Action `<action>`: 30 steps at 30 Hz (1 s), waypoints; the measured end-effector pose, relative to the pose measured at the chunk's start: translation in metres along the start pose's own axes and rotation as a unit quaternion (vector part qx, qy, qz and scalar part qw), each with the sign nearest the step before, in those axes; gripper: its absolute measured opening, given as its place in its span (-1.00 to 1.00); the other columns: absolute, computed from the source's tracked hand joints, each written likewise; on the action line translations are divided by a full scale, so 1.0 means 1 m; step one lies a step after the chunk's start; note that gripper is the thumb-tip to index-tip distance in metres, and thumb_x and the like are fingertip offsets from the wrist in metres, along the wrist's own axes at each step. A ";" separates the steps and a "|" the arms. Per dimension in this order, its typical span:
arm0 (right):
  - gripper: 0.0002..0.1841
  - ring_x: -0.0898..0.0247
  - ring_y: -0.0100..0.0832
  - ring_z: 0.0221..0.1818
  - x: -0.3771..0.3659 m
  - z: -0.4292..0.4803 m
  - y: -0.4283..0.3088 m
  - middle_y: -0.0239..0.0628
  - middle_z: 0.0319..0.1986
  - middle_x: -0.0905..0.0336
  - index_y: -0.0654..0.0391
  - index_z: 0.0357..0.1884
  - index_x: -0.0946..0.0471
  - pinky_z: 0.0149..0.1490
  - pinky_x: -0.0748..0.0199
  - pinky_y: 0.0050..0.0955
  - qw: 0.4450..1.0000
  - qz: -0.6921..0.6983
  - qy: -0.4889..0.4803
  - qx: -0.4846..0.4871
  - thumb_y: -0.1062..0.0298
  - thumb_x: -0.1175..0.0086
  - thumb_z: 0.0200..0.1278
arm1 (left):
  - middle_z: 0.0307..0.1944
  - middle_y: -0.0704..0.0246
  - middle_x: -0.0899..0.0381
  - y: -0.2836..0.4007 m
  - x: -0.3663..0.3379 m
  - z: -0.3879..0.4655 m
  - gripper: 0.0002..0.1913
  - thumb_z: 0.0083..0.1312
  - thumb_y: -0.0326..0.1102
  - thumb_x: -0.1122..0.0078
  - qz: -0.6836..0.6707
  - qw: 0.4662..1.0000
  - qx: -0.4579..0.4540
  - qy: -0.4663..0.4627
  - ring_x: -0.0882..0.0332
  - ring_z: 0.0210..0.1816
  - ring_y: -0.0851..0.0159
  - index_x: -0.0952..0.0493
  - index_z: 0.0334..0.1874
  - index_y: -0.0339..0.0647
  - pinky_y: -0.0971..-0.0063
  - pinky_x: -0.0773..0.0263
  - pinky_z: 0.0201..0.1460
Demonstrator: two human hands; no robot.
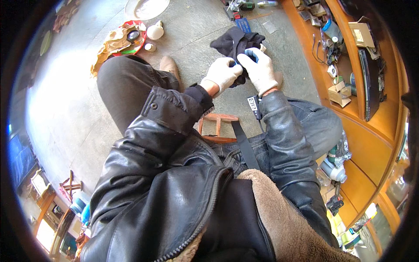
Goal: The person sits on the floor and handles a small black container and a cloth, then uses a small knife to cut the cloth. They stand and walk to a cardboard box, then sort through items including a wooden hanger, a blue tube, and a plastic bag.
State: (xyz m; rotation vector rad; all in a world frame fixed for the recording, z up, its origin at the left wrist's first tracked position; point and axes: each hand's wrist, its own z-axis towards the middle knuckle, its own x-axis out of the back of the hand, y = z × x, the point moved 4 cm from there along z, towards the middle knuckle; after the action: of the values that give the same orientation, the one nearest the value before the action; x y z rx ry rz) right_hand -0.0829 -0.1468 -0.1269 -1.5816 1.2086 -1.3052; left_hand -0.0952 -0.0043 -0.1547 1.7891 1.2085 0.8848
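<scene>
A black cloth (233, 42), crumpled, hangs between my hands above the grey floor. My left hand (223, 76), in a white knit glove with a blue-coated palm, has its fingers curled on the cloth's near part. Close beside it on the right, my right hand (260, 67) wears a matching glove and pinches the same dark fabric between thumb and fingers. Part of the cloth dangles below the hands. What lies within the folds is hidden.
A wooden frame (218, 126) lies between my legs. Ahead on the left are crumpled brown paper (114, 41), a white bulb-shaped item (155, 31) and a small white cap-like piece (150, 47). An orange-brown wooden shelf (366, 137) with cables and boxes stands on the right.
</scene>
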 end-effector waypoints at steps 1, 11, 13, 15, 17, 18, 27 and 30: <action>-0.68 -0.55 -0.49 -0.28 0.003 0.001 0.003 -0.30 -0.31 -0.69 0.26 -0.12 -0.66 -0.12 -0.57 -0.42 0.999 -0.013 0.023 -0.019 0.25 -0.40 0.23 | -0.42 0.18 -0.70 -0.001 -0.002 -0.001 -0.67 0.28 -0.17 -0.25 0.011 1.000 0.014 -0.009 -0.67 -0.40 0.35 -0.67 -0.20 -0.39 0.42 -0.55 -0.29; -0.38 -0.60 -0.36 -0.13 0.017 0.015 0.011 -0.18 -0.11 -0.67 0.32 0.08 -0.61 0.00 -0.64 -0.37 0.989 0.099 0.017 -0.111 0.11 -0.53 0.07 | -0.36 0.42 -0.63 0.023 -0.002 -0.012 -0.73 0.40 -0.22 -0.17 -0.025 0.991 -0.065 -0.118 -0.57 -0.37 0.49 -0.61 -0.10 -0.34 0.53 -0.52 -0.32; -0.40 -0.60 -0.36 -0.14 0.019 0.013 0.011 -0.18 -0.12 -0.67 0.32 0.06 -0.61 -0.01 -0.65 -0.35 0.984 0.109 -0.027 -0.142 0.09 -0.50 0.08 | -0.39 0.41 -0.61 0.024 -0.003 -0.012 -0.72 0.38 -0.20 -0.19 0.001 0.989 -0.064 -0.131 -0.57 -0.38 0.49 -0.61 -0.13 -0.34 0.52 -0.52 -0.33; -0.54 -0.58 -0.36 -0.21 0.018 0.012 0.014 -0.16 -0.20 -0.66 0.31 -0.10 -0.65 -0.10 -0.61 -0.35 0.984 0.106 -0.026 -0.144 0.17 -0.45 0.07 | -0.42 0.40 -0.60 0.022 -0.007 -0.013 -0.70 0.34 -0.18 -0.20 0.065 0.986 -0.058 -0.142 -0.56 -0.40 0.48 -0.61 -0.17 -0.35 0.51 -0.51 -0.34; -0.57 -0.58 -0.32 -0.24 0.016 0.014 0.016 -0.15 -0.24 -0.66 0.34 -0.12 -0.65 -0.12 -0.61 -0.33 0.992 0.074 0.000 -0.100 0.21 -0.43 0.06 | -0.45 0.36 -0.61 0.021 -0.011 -0.013 -0.68 0.31 -0.17 -0.23 0.088 0.986 -0.058 -0.126 -0.59 -0.42 0.46 -0.63 -0.17 -0.37 0.49 -0.52 -0.35; -0.54 -0.58 -0.30 -0.26 0.015 0.013 0.019 -0.13 -0.27 -0.66 0.38 -0.13 -0.64 -0.12 -0.62 -0.31 0.996 0.037 0.019 -0.085 0.21 -0.43 0.04 | -0.45 0.35 -0.62 0.020 -0.013 -0.014 -0.68 0.31 -0.17 -0.22 0.083 0.988 -0.053 -0.115 -0.60 -0.42 0.46 -0.63 -0.16 -0.38 0.48 -0.53 -0.35; -0.58 -0.59 -0.36 -0.29 0.025 0.032 0.046 -0.19 -0.29 -0.70 0.34 -0.15 -0.68 -0.13 -0.61 -0.34 0.983 0.072 0.109 -0.125 0.24 -0.44 0.01 | -0.41 0.11 -0.72 0.031 -0.008 -0.012 -0.68 0.24 -0.17 -0.22 0.214 0.961 -0.102 -0.141 -0.74 -0.37 0.17 -0.69 -0.18 -0.32 0.33 -0.61 -0.18; -0.75 -0.56 -0.42 -0.34 0.055 0.038 0.054 -0.23 -0.34 -0.69 0.24 -0.24 -0.71 -0.14 -0.59 -0.34 0.955 0.230 0.122 -0.145 0.23 -0.31 0.21 | -0.41 0.13 -0.72 0.033 -0.014 -0.029 -0.68 0.29 -0.15 -0.23 0.160 0.967 -0.092 -0.176 -0.73 -0.38 0.16 -0.69 -0.18 -0.31 0.33 -0.60 -0.19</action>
State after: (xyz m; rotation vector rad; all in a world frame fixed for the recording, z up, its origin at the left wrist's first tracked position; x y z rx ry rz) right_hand -0.0549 -0.2151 -0.1705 -1.2382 1.8651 -1.0690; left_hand -0.1114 -0.0193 -0.1139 1.9164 0.6020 0.7823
